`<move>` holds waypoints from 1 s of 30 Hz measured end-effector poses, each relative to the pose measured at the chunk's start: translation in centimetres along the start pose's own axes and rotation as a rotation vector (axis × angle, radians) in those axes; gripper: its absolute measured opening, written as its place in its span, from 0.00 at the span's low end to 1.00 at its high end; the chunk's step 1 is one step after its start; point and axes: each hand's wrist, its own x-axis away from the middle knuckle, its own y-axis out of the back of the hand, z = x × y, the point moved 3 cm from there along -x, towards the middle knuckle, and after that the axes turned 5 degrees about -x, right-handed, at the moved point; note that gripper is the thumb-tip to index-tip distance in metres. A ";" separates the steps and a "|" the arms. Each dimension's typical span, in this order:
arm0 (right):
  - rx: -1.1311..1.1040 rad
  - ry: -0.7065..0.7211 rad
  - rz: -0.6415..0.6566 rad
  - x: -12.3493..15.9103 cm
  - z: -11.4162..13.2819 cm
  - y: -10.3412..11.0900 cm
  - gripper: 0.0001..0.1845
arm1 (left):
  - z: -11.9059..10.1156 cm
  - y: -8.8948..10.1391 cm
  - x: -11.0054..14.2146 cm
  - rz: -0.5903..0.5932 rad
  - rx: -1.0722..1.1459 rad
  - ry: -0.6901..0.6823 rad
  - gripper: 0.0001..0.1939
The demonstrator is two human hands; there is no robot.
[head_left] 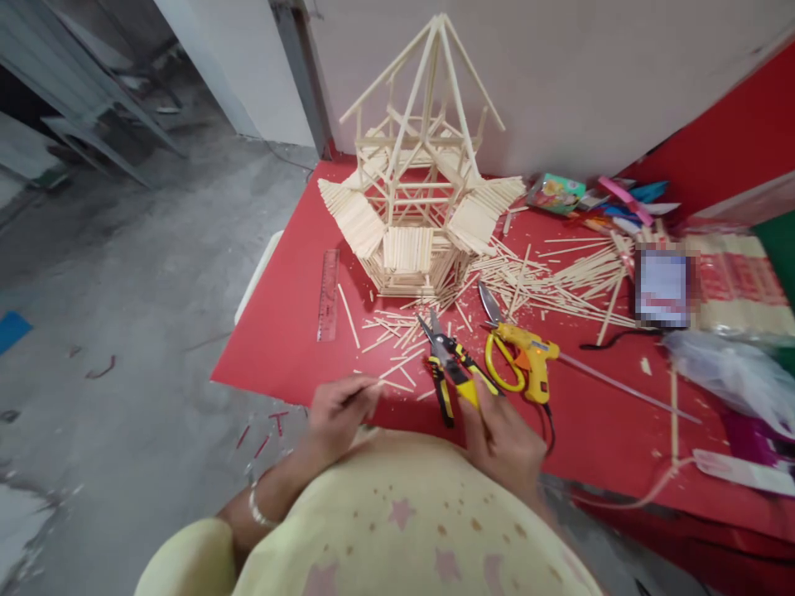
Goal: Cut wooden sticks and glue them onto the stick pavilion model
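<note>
At the table's front edge, my left hand [341,412] is closed, thumb and fingertips together beside loose thin wooden sticks [397,341]. Whether a stick is pinched there, I cannot make out. My right hand [502,434] is wrapped round the yellow handle of cutting pliers [465,391]. Their head overlaps black-and-yellow handles spread on the table, so I cannot separate the tools fully. To the right lie yellow-handled scissors [490,305] and a yellow glue gun [539,364] with a long glue stick in its back. Behind stands a tower-like model [410,248] built from sticks.
A clear ruler [329,295] lies left of the model on the red table [273,348]. A stick pile [559,285], a phone-like device [663,285], packed sticks [733,281] and a plastic bag [733,377] occupy the right. A wall rises behind.
</note>
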 end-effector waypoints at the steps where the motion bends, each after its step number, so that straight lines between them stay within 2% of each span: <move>1: 0.004 0.001 -0.016 -0.2 0.2 0.1 0.32 | 0.2 0.2 0.1 -0.039 0.007 0.016 0.17; 2: -0.004 0.026 -0.014 -0.4 0.6 0.1 0.33 | 0.4 0.2 0.0 -0.045 0.018 0.029 0.16; 4: -0.068 0.109 0.038 -1.0 1.3 -0.3 0.35 | 0.5 -0.4 -0.5 0.016 0.005 0.033 0.18; 7: -0.172 0.191 0.101 -1.5 1.7 -1.0 0.33 | 0.2 -1.5 -1.3 0.093 -0.047 0.011 0.18; 12: -0.174 0.185 0.107 -1.5 0.8 -1.6 0.31 | 0.0 -2.0 -1.7 0.144 -0.030 -0.012 0.20; 19: -0.167 0.169 0.110 -1.1 0.4 -1.9 0.31 | 0.2 -2.2 -1.8 0.132 -0.044 -0.034 0.22; 22: -0.095 0.187 0.115 -0.4 0.1 -1.7 0.29 | 0.0 -1.5 -0.9 0.155 -0.035 -0.025 0.24; 24: -0.033 0.161 0.058 0.0 -0.1 -1.2 0.28 | 0.1 -0.3 0.0 0.154 0.001 0.004 0.24; 27: -0.016 0.036 -0.069 0.1 -0.3 -0.3 0.27 | 0.9 1.7 1.0 0.033 0.019 0.066 0.21; 28: -0.044 0.035 -0.077 -0.1 -0.2 -0.2 0.28 | 1.2 2.0 1.0 -0.003 0.037 0.087 0.21; 30: -0.143 0.105 -0.035 -0.7 0.4 -0.4 0.30 | 1.8 1.3 0.6 0.029 0.082 0.153 0.22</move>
